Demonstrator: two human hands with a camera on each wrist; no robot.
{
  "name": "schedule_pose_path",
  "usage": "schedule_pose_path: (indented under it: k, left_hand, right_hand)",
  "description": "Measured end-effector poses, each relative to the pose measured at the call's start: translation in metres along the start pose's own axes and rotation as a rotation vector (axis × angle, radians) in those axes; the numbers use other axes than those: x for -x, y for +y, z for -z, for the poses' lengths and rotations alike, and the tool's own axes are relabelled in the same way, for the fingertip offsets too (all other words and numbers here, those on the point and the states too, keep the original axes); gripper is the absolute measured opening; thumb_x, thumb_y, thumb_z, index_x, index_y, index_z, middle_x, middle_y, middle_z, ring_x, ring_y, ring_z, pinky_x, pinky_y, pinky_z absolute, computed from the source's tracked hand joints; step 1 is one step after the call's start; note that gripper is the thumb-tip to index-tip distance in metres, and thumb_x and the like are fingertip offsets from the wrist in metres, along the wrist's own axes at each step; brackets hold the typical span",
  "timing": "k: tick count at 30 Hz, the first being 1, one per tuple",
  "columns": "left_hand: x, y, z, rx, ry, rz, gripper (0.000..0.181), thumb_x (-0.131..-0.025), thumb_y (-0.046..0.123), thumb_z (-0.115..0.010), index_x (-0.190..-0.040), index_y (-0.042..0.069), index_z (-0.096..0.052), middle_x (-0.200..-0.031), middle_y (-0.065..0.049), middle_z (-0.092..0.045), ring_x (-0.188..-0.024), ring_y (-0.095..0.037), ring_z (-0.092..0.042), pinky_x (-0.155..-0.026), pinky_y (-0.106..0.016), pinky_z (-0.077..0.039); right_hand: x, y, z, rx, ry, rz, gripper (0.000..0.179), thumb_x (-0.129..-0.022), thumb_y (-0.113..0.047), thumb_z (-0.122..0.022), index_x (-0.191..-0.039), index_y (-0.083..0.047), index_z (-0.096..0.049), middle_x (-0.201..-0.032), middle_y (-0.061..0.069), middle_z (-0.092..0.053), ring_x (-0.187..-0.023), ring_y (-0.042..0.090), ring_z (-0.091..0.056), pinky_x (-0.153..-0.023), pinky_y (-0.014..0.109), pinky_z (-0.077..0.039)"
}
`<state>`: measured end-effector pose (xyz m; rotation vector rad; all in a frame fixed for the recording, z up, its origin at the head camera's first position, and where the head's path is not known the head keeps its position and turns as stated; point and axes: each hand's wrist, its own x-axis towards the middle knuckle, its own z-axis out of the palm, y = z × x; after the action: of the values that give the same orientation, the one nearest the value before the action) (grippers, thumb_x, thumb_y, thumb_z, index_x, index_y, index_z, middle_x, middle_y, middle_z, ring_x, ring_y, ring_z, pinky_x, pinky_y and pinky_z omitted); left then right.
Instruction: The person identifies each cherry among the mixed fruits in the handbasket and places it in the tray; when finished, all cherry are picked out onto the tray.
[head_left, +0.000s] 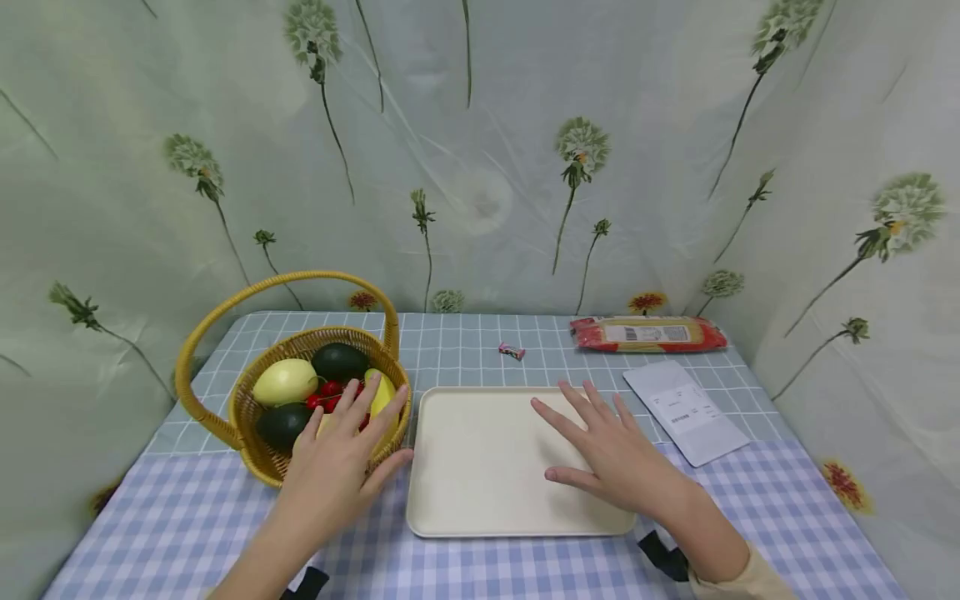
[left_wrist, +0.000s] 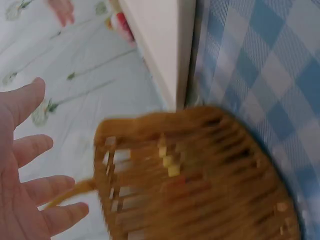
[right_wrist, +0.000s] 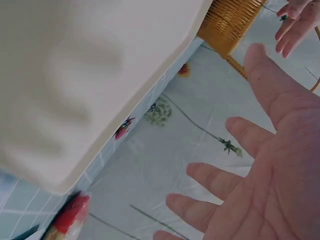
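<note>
My left hand (head_left: pixel 337 454) is held with spread fingers over the front right side of a yellow wicker basket (head_left: pixel 247 408). Inside the basket lie a pale yellow-green fruit (head_left: pixel 286 382), two dark green avocado-like fruits (head_left: pixel 341 362), some red cherries (head_left: pixel 330 388) and a yellow banana-like fruit (head_left: pixel 381 398). My right hand (head_left: pixel 615 458), fingers also spread, hovers above the right part of a cream rectangular tray (head_left: pixel 480 467). Both hands hold nothing. In the left wrist view the basket's woven side (left_wrist: pixel 200 175) appears close by the fingers. The tray (right_wrist: pixel 100 75) carries the right hand's shadow in the right wrist view.
Behind the tray lies a small pink wrapped candy (head_left: pixel 512 352). A red and yellow plastic package (head_left: pixel 648 334) sits at the back right. A white labelled envelope (head_left: pixel 686 412) lies right of the tray. A checkered cloth (head_left: pixel 480 571) covers the table, and a dandelion-print curtain (head_left: pixel 480 167) hangs behind.
</note>
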<state>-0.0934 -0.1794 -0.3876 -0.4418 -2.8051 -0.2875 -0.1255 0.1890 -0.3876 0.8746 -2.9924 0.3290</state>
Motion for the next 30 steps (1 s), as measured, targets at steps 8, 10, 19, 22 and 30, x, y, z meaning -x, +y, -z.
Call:
schedule_pose_path:
  k: [8,10,19,22,30]
  left_hand:
    - [0.029,-0.032,0.03,0.171,0.271,0.174,0.053,-0.092,0.027,-0.086,-0.141,0.018,-0.071,-0.131,-0.012,-0.075,-0.11,-0.039,-0.073,-0.074,-0.051,-0.064]
    - [0.037,-0.043,0.036,0.191,0.345,0.227,0.046,-0.09,0.021,-0.088,-0.133,0.015,-0.074,-0.117,-0.01,-0.078,-0.098,-0.032,-0.074,-0.07,-0.031,-0.061]
    - [0.063,-0.098,0.047,0.324,0.327,0.503,0.05,-0.095,0.017,-0.082,-0.135,0.001,-0.057,-0.124,-0.023,-0.072,-0.091,0.04,-0.036,-0.059,0.001,-0.044]
    - [0.066,-0.117,0.046,0.393,0.235,0.519,0.065,-0.099,0.022,-0.079,-0.147,-0.001,-0.042,-0.14,-0.03,-0.061,-0.094,0.039,-0.036,-0.06,-0.002,-0.044]
    - [0.059,-0.155,0.041,0.618,-0.092,0.474,0.093,-0.106,0.031,-0.071,-0.174,0.013,-0.011,-0.178,-0.025,-0.018,-0.147,-0.061,-0.04,-0.08,0.001,-0.044]
  right_hand:
    - [-0.027,-0.009,0.009,-0.16,-0.073,0.083,0.073,-0.102,-0.051,-0.071,-0.166,-0.029,-0.044,-0.165,0.013,-0.05,-0.153,0.039,-0.045,-0.126,0.074,-0.031]
    - [-0.036,-0.014,0.011,-0.188,-0.09,0.112,0.07,-0.102,-0.05,-0.071,-0.164,-0.027,-0.047,-0.162,0.01,-0.055,-0.151,0.036,-0.05,-0.125,0.068,-0.037]
    - [-0.075,-0.036,0.011,-0.186,-0.179,0.257,0.054,-0.106,-0.043,-0.068,-0.154,-0.02,-0.059,-0.147,0.004,-0.067,-0.135,0.024,-0.063,-0.114,0.051,-0.054]
    - [-0.088,-0.045,0.011,-0.215,-0.215,0.274,0.052,-0.107,-0.043,-0.067,-0.153,-0.021,-0.061,-0.148,0.003,-0.066,-0.136,0.024,-0.063,-0.115,0.048,-0.054]
    - [-0.12,-0.067,0.012,-0.273,-0.272,0.35,0.046,-0.108,-0.037,-0.067,-0.15,-0.018,-0.064,-0.149,0.001,-0.066,-0.139,0.022,-0.061,-0.12,0.043,-0.051]
